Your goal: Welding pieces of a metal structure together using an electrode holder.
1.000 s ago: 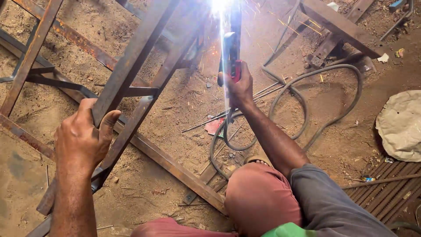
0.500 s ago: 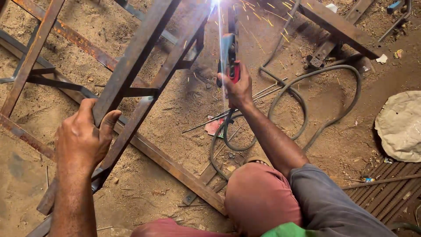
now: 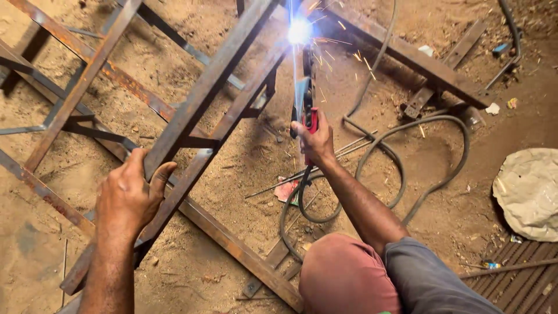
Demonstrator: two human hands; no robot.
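Sandy dirt floor [image 3: 244, 52], left hand [image 3: 131, 195] wrapped around the rusty frame [image 3: 197, 110], right hand [image 3: 314, 139] clenching the electrode holder [image 3: 305, 110] pointing straight up-frame at the arc [image 3: 299, 30].

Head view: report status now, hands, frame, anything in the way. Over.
Left hand gripping steel frame. Right hand holding electrode holder, arc sparking at the frame. Cable looped on the dirt beside it.
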